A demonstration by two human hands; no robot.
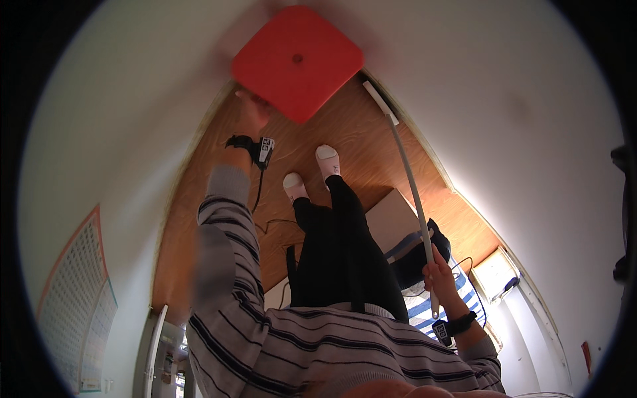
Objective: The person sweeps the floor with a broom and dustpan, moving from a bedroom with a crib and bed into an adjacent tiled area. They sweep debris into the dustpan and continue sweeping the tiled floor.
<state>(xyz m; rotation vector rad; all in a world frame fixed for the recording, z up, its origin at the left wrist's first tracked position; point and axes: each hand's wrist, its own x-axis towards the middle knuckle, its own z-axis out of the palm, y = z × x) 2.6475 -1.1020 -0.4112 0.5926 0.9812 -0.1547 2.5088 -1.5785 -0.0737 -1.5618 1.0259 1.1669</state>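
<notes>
My left hand (254, 113) is at the near left edge of a red square plastic stool (298, 82) with a small round hole in the middle of its top. Its fingers curl in at the stool's edge and are partly hidden; the thumb points outwards. In my right hand (440, 272) is the long grey handle (414, 181) of a flat floor tool, either a mop or a squeegee. The tool's narrow white head (380, 102) lies far forward, along the foot of the right wall. Beneath the stool top, the legs cannot be made out.
White walls (497, 99) close in on both sides of the brown wood-patterned floor (278, 149). A pale box-like thing (393, 216) and dark cloth (415, 271) are right of my legs. A black cable (276, 221) crosses the floor. A printed chart (74, 293) hangs on the left wall.
</notes>
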